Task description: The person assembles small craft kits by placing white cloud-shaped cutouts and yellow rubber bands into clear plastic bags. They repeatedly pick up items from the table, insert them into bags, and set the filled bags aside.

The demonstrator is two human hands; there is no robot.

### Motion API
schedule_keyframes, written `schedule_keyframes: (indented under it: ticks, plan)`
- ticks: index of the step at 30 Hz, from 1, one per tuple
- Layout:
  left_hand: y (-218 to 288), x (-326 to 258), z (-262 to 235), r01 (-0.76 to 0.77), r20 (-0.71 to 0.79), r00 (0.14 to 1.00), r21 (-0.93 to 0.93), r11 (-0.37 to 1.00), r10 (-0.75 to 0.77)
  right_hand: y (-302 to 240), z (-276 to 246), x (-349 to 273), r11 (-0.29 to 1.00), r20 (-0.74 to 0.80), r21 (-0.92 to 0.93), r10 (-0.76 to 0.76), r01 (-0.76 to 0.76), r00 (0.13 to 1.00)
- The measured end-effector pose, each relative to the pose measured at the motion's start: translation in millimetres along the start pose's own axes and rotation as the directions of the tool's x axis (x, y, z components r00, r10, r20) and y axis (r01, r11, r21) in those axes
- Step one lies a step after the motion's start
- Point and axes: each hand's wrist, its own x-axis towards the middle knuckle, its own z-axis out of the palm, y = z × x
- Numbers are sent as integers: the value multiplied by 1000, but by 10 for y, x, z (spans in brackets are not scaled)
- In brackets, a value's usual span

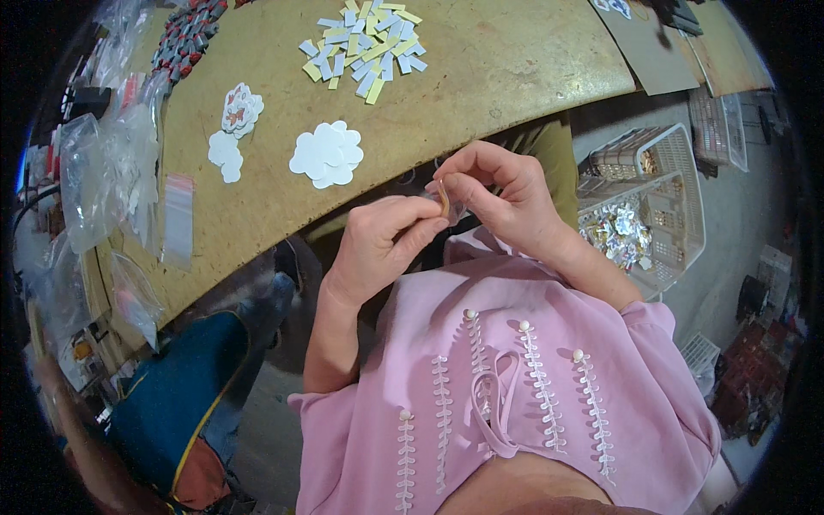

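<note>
My left hand (382, 240) and my right hand (511, 193) meet in front of me, just off the table's near edge. Between their fingertips is a small clear plastic bag (457, 208) with a narrow orange-brown strip (444, 197) at its edge. The left thumb and forefinger pinch it from one side; the right fingertips close on its upper part. My fingers partly hide it, so its contents are unclear. On the table nearby lie white scalloped cards (326, 154) in a loose stack, and smaller white cut-outs (242, 110) with a printed design.
Yellow and pale blue paper strips (365, 47) form a heap on the table (249, 43). Clear plastic bags (86, 172) crowd the left side. At right stands a white plastic basket (693, 215) containing shiny small pieces. A person's arm (90, 446) shows at lower left.
</note>
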Motion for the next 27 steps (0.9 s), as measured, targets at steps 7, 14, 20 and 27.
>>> schedule_keyframes:
  ticks: [7, 14, 20, 27]
  plan:
    - [89, 37, -19, -68, 2, 997, 286, 956, 71, 104, 70, 14, 991, -51, 126, 55, -48, 997]
    - [-12, -105, 186, 115, -288, 942, -211, 971, -174, 82, 41, 83, 957, -54, 286, 57, -39, 997]
    - [-14, -89, 199, 66, -249, 956, -337, 939, -157, 146, 29, 72, 935, -37, 350, 67, -50, 997]
    - [-92, -87, 152, 153, -112, 963, -523, 839, -246, 170, 59, 61, 964, -83, 263, 57, -33, 995]
